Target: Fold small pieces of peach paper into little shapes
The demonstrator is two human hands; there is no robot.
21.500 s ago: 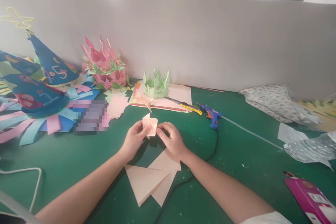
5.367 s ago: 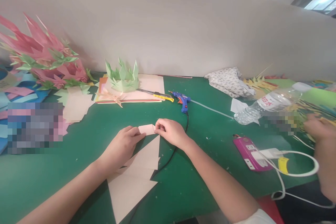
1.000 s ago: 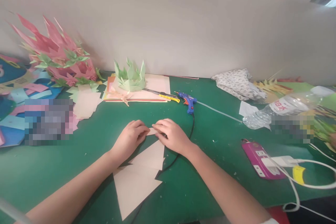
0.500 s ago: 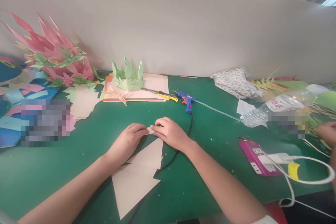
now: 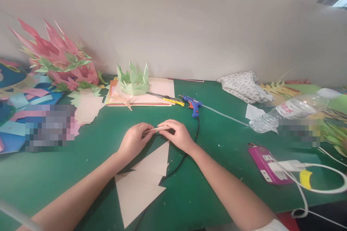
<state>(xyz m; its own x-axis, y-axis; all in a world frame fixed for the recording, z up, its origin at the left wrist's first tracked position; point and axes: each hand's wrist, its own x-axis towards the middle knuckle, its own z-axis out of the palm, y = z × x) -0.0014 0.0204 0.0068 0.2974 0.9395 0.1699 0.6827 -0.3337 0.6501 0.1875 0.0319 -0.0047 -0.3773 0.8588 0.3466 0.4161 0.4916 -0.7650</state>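
Note:
A narrow folded strip of pale paper [image 5: 158, 129] is pinched between my two hands, just above the green table. My left hand [image 5: 135, 137] grips its left end with thumb and fingers. At the other end, my right hand [image 5: 177, 134] holds it the same way, fingers over the top and thumb below. Nearer to me lie pale pink paper triangles [image 5: 142, 195], overlapping each other on the table. Parts of the strip are hidden by my fingers.
A blue glue gun [image 5: 193, 105] lies beyond my hands beside a yellow-handled cutter [image 5: 175, 101]. A green paper crown [image 5: 133, 81] sits on stacked paper. Pink paper pieces [image 5: 62, 57] stand left. Right are a water bottle [image 5: 298, 110] and a purple power strip [image 5: 267, 166].
My hands have tilted the strip so its thin edge now shows between them, with more of it visible. Another person's hand at the far right has left the view.

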